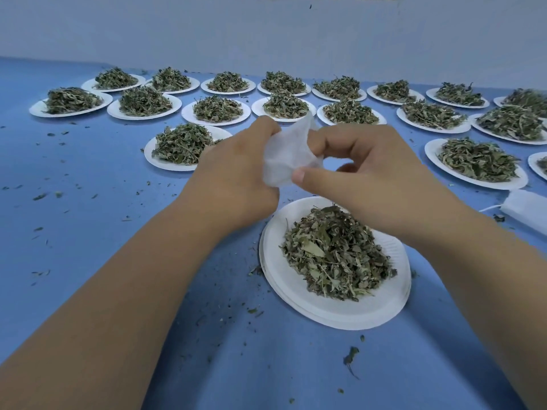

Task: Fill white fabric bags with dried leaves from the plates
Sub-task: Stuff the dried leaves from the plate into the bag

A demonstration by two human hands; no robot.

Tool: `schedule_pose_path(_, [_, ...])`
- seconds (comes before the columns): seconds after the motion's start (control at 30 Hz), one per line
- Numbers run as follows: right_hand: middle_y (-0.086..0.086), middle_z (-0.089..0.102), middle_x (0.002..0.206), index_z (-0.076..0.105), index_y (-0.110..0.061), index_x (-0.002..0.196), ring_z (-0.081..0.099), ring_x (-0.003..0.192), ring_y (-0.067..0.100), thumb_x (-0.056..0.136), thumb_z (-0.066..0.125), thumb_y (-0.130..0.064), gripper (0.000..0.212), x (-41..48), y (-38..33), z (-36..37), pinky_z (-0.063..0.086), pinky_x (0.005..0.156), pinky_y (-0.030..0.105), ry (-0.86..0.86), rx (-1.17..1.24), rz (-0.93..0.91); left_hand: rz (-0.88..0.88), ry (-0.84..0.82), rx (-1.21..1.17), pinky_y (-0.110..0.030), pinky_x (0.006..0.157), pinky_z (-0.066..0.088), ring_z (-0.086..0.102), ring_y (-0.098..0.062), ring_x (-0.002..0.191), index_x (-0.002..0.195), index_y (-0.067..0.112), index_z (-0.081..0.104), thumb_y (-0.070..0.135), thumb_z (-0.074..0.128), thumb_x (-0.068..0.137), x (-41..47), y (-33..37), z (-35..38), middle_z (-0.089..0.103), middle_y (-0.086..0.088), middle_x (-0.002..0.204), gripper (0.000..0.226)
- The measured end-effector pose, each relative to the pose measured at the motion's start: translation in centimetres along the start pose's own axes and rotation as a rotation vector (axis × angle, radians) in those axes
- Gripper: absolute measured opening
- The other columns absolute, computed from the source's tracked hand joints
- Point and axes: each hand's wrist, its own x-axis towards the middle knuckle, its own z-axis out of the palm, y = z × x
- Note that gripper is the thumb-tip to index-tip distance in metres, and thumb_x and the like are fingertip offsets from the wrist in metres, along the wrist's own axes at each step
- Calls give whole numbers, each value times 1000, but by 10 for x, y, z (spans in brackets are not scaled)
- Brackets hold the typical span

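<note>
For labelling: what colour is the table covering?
Blue table covering, clearest in the head view.

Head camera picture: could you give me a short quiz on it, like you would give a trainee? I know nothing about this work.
1. True or false: the left hand and the right hand both hold the white fabric bag.
2. The dried leaves on the nearest plate are: A) heaped in a pile, B) spread in one flat layer, C) sealed in a jar.
3. Fill in: the table surface is coloured ____.

Key: 1 true; 2 A; 3 blue.
</note>
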Motion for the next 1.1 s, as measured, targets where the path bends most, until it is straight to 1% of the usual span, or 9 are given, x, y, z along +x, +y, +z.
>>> schedule_pose_path(0.17, [10, 63, 78, 70, -2, 92, 40, 60, 21, 90, 74, -17, 15, 2, -3, -12, 36, 56, 20, -19, 124, 104, -37, 52, 112, -37, 72, 34, 46, -24, 74, 97, 29, 40, 12, 65, 72, 3, -4, -2, 46, 14, 79, 40])
schedule_pose_path(0.27, [7, 75, 87, 75, -13, 94, 46, 63, 28, 92, 72, -17, 5, 0, -6, -14, 39, 63, 22, -54, 90, 119, -19, 34, 119, -33, 64, 28, 45, -18, 67, 93, 26, 43, 13, 62, 72, 1, -5, 0, 45, 12, 75, 31])
schedule_pose_path(0.33, [3, 76, 82, 78, -19, 92, 53, 56, 17, 92, 71, -17, 7, -2, -3, -17, 42, 56, 16, 45, 40, 101, -42, 21, 100, -31, 57, 24, 45, -11, 65, 86, 25, 43, 12, 61, 72, 2, -6, 0, 46, 9, 73, 26])
schedule_pose_path(0.43, [3, 76, 87, 79, -26, 86, 65, 72, 28, 92, 69, -19, 13, -13, 9, -32, 51, 66, 45, 209, -47, 101, -83, 17, 39, -29, 54, 26, 47, -12, 63, 82, 24, 43, 13, 62, 73, 3, -8, -2, 47, 6, 71, 24])
schedule_pose_path(0.5, [-9, 74, 96, 76, -36, 92, 62, 68, 2, 88, 73, -35, 5, -24, 16, -41, 47, 65, 23, 33, -153, 99, -97, 19, -5, -30, 54, 30, 47, -12, 64, 86, 22, 47, 15, 64, 75, 3, -7, -2, 49, 4, 73, 20])
schedule_pose_path(0.6, [-31, 62, 121, 62, -59, 116, 58, 108, -9, 72, 65, -74, 47, -36, 21, -43, 45, 85, 23, -399, -417, 130, -125, -24, -83, -30, 54, 33, 48, -11, 65, 93, 21, 53, 19, 64, 79, 4, -2, -2, 53, 3, 78, 18])
schedule_pose_path(0.67, [-38, 56, 128, 55, -62, 125, 52, 118, -12, 72, 63, -78, 55, -37, 21, -37, 42, 89, 19, -492, -507, 96, -128, -63, -89, -30, 55, 33, 47, -12, 65, 92, 20, 52, 18, 65, 80, 4, -1, -4, 54, 2, 79, 17])
schedule_pose_path(0.8, [-31, 69, 108, 71, -53, 109, 59, 94, -13, 79, 73, -54, 30, -36, 19, -33, 42, 77, 7, -325, -410, 41, -83, -145, -18, -31, 53, 32, 46, -15, 63, 82, 21, 47, 12, 65, 78, 1, -2, -10, 51, 0, 75, 21])
schedule_pose_path(1.1, [-15, 74, 84, 76, -46, 93, 69, 67, 17, 74, 80, -41, 19, -33, 17, -45, 56, 67, 20, -23, -240, 25, -23, -199, 187, -29, 54, 29, 49, -13, 67, 85, 27, 48, 4, 61, 72, 0, -3, -23, 53, 6, 75, 30])
